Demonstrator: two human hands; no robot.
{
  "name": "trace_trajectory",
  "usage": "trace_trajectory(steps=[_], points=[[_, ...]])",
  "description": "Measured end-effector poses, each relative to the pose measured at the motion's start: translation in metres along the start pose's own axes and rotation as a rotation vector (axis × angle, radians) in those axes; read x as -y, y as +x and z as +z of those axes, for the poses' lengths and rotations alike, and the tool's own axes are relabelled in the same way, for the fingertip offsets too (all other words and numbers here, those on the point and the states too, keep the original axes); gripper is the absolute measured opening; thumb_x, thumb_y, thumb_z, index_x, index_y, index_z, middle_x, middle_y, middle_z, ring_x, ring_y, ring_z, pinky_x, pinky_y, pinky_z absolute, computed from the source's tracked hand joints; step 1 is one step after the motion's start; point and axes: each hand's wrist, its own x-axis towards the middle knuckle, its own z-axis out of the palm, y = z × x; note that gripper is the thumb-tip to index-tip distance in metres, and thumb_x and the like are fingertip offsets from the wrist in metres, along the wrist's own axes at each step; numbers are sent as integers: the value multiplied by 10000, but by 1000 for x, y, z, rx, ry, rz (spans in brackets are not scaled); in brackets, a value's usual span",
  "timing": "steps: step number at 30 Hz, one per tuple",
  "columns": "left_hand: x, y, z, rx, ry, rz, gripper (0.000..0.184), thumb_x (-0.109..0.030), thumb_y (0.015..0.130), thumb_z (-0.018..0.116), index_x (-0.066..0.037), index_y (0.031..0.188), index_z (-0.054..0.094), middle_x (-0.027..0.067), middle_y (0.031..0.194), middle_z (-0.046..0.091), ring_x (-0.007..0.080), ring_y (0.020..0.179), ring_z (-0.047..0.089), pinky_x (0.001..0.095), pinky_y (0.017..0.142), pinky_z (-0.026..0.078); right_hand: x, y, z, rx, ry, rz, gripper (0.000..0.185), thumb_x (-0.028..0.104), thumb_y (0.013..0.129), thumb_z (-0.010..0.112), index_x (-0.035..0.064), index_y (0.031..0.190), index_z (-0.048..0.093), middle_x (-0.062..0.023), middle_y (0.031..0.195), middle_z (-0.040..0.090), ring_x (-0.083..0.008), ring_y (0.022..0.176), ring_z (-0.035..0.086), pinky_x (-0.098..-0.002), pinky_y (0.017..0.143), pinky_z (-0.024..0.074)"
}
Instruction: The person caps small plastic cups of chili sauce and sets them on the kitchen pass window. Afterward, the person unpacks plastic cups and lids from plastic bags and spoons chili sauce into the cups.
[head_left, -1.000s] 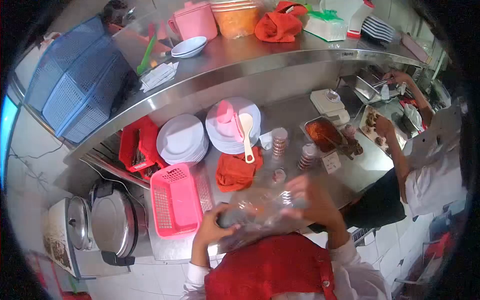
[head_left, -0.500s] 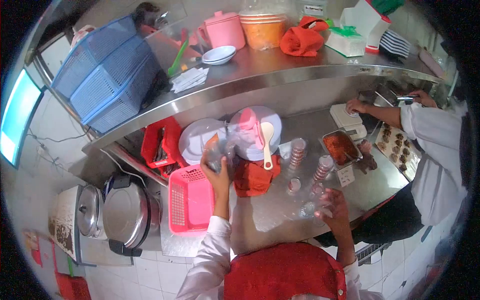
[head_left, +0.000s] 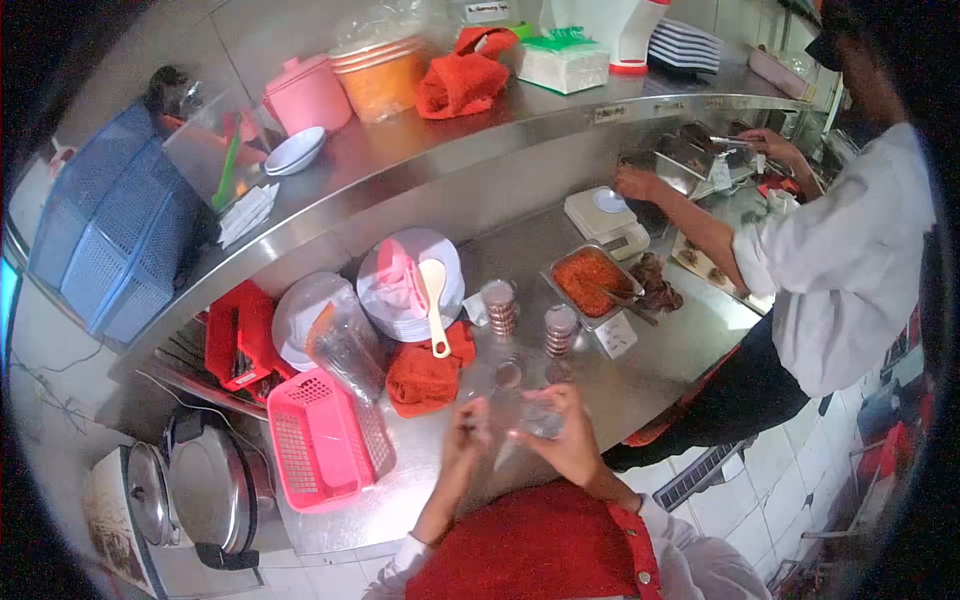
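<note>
My left hand (head_left: 463,440) is raised in front of my red apron, its fingers closed on something see-through that blur keeps me from making out. Close beside it, my right hand (head_left: 568,440) grips a small clear plastic cup (head_left: 541,418). Just beyond the hands are a small filled cup (head_left: 508,373) and two stacks of filled cups, one on the left (head_left: 499,308) and one on the right (head_left: 560,330). A long clear plastic sleeve (head_left: 345,345) leans between the plates and the pink basket (head_left: 313,440).
A folded red cloth (head_left: 425,375) and plates (head_left: 440,250) with a cream spoon (head_left: 433,300) lie left of the stacks. To the right are a metal tray of red food (head_left: 592,280) and a white scale (head_left: 607,222). A co-worker (head_left: 830,270) stands at the right, reaching over the counter.
My left hand has left the clear sleeve and come down toward my right hand. Both hands are now close together before my apron. The view has shifted toward the right.
</note>
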Motion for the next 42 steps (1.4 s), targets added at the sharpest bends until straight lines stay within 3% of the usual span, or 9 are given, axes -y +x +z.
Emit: trace_trajectory(steps=[5,11,13,19,22,24,27,33,42], points=[[24,-11,16,198,-200,-182,409,-61,921,544,-33,1309,419,67,1191,510,159,1147,490,303,945,424,18,8,-14,504,-587,-201,784,229,734,815,10,1322,344,-201,1353,407,-302,1269,434,-392,1038,367],[40,8,9,101,-102,-120,469,108,833,515,-38,1266,405,60,1162,509,155,1115,506,282,914,425,-21,42,-55,412,-108,-34,695,142,763,760,44,1337,382,-180,1377,404,-322,1322,382,-420,1106,291],[43,9,10,179,-150,-96,589,157,750,506,-65,1283,391,54,1224,461,155,1162,463,263,907,413,-23,43,-28,859,-159,-235,564,90,803,699,70,1308,449,-170,1424,374,-317,1372,328,-422,1119,277],[41,-5,-5,70,-382,-153,676,151,709,557,-102,1305,362,43,1257,431,197,1244,416,318,946,439,-21,49,-10,923,-158,-285,500,5,847,584,77,1326,461,-159,1497,295,-309,1445,178,-418,1147,225],[46,-4,1,9,-195,-206,647,123,751,599,-111,1303,355,57,1287,439,225,1273,412,330,949,460,-22,55,-32,885,-164,-386,568,48,812,644,61,1340,434,-200,1471,341,-338,1375,334,-435,1088,321],[54,-2,2,-48,-444,-138,588,96,791,614,-111,1293,392,76,1321,452,238,1290,414,336,971,450,-60,51,-56,339,-145,176,503,109,851,657,22,1317,491,-217,1330,509,-299,1223,522,-418,1017,413],[55,-2,-6,-143,-583,-174,548,80,809,609,-90,1297,429,112,1325,476,261,1284,432,363,1003,434,-136,52,-65,-197,-315,427,509,273,834,704,-25,1218,553,-225,1191,606,-282,1030,633,-407,897,490],[39,3,2,-219,-741,-264,543,-34,850,648,33,1326,396,198,1307,497,305,1281,443,442,1122,333,-173,86,-44,-66,-645,435,627,471,812,668,-39,1163,566,-252,1018,659,-381,950,647,-459,832,493],[30,9,5,-228,-656,-350,664,33,798,612,32,1406,343,175,1323,507,251,1250,493,356,1078,385,-161,130,-3,-37,-596,438,624,430,814,677,-11,1234,540,-284,984,647,-450,943,620,-498,823,487]])
